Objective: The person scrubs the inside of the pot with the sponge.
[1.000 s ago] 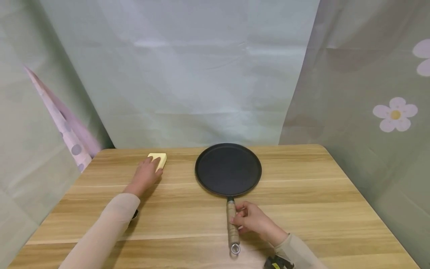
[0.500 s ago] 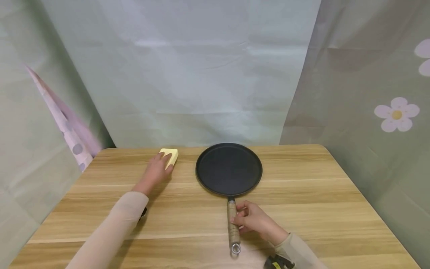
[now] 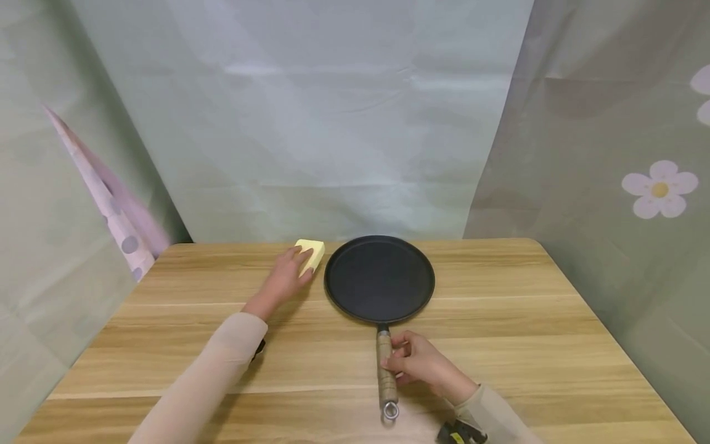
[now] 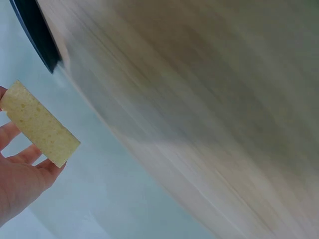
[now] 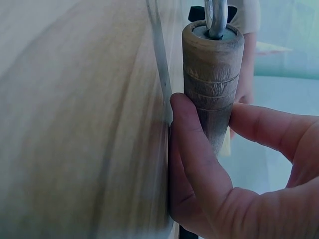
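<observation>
My left hand [image 3: 284, 275] grips a pale yellow sponge [image 3: 314, 251] by its edges, just left of the pan in the head view. The left wrist view shows the porous side of the sponge [image 4: 44, 125] between fingers and thumb. A round, flat black pan [image 3: 379, 279] lies on the table, its wooden handle [image 3: 386, 376] pointing toward me. My right hand [image 3: 421, 365] pinches that handle from the right, about midway along it. In the right wrist view, thumb and fingers stand on either side of the handle [image 5: 212, 64], with its metal ring [image 5: 216, 19] at the top.
The wood-grain table [image 3: 499, 296] ends at a rounded back edge behind the pan and sponge. Pale green cloth [image 3: 333, 123] hangs close behind and on both sides, with a printed flower [image 3: 659, 189] on the right.
My left hand has slid right and slightly away from me with the sponge, closing most of the gap to the pan. Right hand and pan hold their place.
</observation>
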Demonstrator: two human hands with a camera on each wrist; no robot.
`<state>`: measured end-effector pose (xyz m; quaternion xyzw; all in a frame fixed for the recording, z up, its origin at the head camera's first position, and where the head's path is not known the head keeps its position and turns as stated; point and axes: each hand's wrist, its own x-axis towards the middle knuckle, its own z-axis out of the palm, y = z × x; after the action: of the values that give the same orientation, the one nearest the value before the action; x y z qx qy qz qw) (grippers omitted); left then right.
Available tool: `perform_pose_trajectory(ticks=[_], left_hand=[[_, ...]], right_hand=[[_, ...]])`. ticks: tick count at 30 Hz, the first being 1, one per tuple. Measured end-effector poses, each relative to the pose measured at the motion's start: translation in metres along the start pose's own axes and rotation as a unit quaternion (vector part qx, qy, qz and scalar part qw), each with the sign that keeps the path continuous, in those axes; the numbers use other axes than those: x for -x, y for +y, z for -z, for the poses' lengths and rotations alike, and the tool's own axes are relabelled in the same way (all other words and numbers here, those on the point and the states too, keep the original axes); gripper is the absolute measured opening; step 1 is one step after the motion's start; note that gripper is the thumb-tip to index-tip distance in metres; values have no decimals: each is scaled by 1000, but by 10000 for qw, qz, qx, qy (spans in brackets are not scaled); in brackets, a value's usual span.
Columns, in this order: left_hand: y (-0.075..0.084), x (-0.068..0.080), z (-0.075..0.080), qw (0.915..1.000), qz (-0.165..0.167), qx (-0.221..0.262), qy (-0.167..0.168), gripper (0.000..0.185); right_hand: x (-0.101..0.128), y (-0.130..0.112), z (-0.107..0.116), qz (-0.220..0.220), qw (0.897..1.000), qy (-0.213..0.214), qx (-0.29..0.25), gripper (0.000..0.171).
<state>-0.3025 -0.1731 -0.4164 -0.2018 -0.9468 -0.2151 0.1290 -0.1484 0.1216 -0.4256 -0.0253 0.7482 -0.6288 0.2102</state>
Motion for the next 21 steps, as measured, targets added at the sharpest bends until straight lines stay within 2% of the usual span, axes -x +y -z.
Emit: perform_pose_trajectory(ticks=[5, 10, 13, 16, 21], left_hand=[[15, -6, -5, 9998, -188, 91, 18, 50], [32, -13, -11, 9987, -382, 314, -116, 50], [43, -17, -15, 9969, -562, 435, -337, 50], [52, -20, -21, 9939, -759, 387, -702, 50], [63, -22, -31, 9877, -857, 450, -1230, 51]], right_hand=[[1, 0, 0, -5, 10000, 2, 27, 44], [1, -1, 0, -53, 10000, 15, 60, 44], [1, -2, 0, -88, 9999, 28, 96, 44], [1, -3, 0, -119, 9999, 33, 113, 44], [2, -2, 0, -117, 9999, 5, 96, 44]])
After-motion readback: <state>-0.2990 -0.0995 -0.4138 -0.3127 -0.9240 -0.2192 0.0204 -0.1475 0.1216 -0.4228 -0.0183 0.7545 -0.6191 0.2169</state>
